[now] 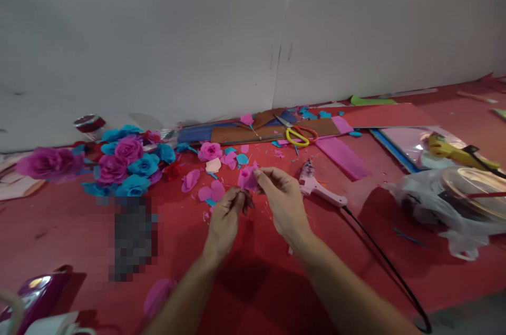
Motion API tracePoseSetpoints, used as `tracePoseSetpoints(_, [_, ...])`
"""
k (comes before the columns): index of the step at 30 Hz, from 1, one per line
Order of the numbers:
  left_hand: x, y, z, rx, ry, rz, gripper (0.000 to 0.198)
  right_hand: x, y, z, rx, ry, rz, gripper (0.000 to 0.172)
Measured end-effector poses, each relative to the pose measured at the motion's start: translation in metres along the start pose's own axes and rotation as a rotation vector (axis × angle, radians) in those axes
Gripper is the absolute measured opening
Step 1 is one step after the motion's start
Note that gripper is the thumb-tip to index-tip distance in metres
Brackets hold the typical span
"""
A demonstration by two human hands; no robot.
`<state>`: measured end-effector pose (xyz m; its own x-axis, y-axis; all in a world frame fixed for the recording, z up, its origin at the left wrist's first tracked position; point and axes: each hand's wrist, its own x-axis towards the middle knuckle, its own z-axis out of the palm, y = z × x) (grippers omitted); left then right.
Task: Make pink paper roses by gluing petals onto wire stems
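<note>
My left hand [226, 216] and my right hand [281, 199] meet over the red table, both pinched on a small pink paper flower [247, 178] held between the fingertips. The left fingers grip its lower part, the right fingers press its upper petals. Loose pink petals [211, 191] lie on the table just left of the hands. A finished pink paper rose [210, 151] sits behind them. A pink glue gun [318, 187] lies just right of my right hand, its black cord [389, 266] trailing toward the near right edge.
A heap of pink and blue paper roses [124, 161] lies at the left. Yellow-handled scissors [297, 136] rest on coloured sheets [253, 132] by the white partition [158, 45]. A plastic bag with a round lid [454, 198] sits at the right. A pink paper strip [343, 157] lies near it.
</note>
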<state>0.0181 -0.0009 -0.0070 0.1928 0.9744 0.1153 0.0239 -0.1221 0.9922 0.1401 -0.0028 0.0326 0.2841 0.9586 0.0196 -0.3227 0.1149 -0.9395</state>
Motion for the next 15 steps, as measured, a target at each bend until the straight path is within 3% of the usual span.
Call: tracePoseSetpoints(15, [-0.0004,0.0035,0.0014,0.003,0.030,-0.031,0.023,-0.0029,-0.0021,-0.0002,0.018,-0.040,-0.028,0.013])
